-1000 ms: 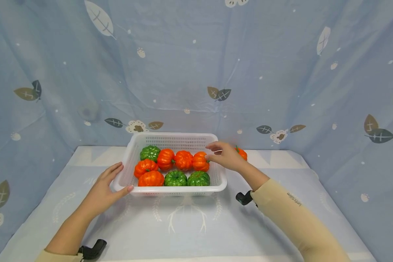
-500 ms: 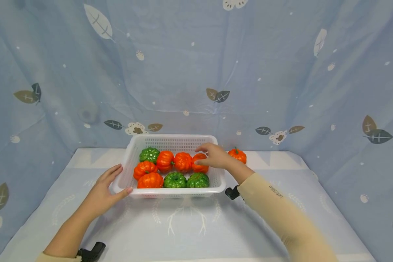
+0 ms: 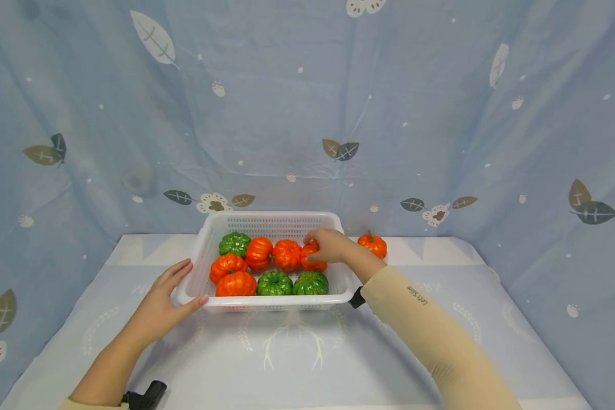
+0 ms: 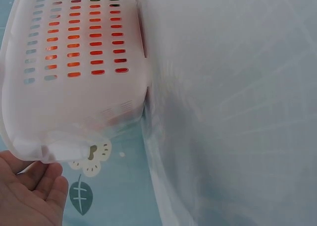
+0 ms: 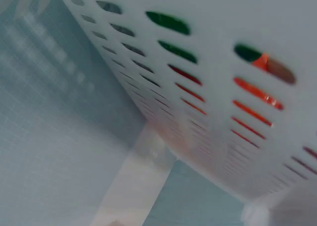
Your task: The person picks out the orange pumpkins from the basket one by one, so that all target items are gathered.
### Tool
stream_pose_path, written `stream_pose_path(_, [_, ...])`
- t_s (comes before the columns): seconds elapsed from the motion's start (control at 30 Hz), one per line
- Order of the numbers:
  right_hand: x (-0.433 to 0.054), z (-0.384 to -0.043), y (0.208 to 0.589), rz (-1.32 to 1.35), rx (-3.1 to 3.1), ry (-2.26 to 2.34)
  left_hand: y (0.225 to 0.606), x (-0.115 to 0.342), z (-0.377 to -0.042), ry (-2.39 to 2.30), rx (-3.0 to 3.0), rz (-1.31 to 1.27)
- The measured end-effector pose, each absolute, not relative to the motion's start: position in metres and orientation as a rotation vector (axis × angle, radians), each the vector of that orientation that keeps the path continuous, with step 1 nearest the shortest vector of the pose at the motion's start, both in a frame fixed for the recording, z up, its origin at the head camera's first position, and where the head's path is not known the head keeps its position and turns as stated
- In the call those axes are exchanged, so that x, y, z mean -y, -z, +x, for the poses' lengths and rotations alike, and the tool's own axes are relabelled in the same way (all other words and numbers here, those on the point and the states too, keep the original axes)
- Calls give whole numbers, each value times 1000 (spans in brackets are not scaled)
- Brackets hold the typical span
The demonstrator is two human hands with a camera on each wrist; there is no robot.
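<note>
In the head view a white perforated basket (image 3: 282, 300) holds several small orange and green pumpkins. My left hand (image 3: 159, 304) rests at its front-left corner, thumb on the front rim and extended fingers along the left side; the left wrist view has those fingers (image 4: 47, 181) at the rim. Reaching over the basket's right side, my right hand (image 3: 330, 247) grips the rightmost orange pumpkin (image 3: 311, 247), thumb in front and fingers behind, partly hiding it. A green pumpkin (image 3: 310, 283) lies just in front. Only the basket wall (image 5: 213, 112) fills most of the right wrist view; the hand is hidden there.
Another orange pumpkin (image 3: 372, 245) with a green stem sits on the table outside the basket, behind the right forearm. A pale patterned cloth (image 3: 292, 364) covers the table. Blue leaf-print curtains (image 3: 287, 114) hang at the back and sides.
My right hand has moved left and down from the basket's right rim onto the rightmost orange pumpkin, its fingers closing around it. The pumpkin outside is now fully uncovered. The left hand stays put.
</note>
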State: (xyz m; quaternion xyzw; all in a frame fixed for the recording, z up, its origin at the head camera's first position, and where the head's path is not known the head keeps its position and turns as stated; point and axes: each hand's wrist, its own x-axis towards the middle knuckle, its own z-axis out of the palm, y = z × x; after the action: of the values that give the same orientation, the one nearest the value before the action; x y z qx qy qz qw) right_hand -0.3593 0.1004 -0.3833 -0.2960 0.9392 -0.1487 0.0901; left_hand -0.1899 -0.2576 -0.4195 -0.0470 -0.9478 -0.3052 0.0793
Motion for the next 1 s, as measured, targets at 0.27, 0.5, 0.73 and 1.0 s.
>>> stream_pose_path(0.27, [-101, -358, 385, -869, -2817, 496, 419, 257, -189, 917, 2835, -143])
stream_pose_path(0.5, [-104, -357, 386, -862, -2815, 603, 420, 258, -189, 925, 2836, -144])
stream_pose_path(0.73, [-115, -355, 374, -905, -2789, 894, 420, 258, -189, 933, 2840, -140])
stream_pose_path(1.0, [-141, -341, 346, -673, -2791, 1189, 419, 258, -189, 932, 2842, -134])
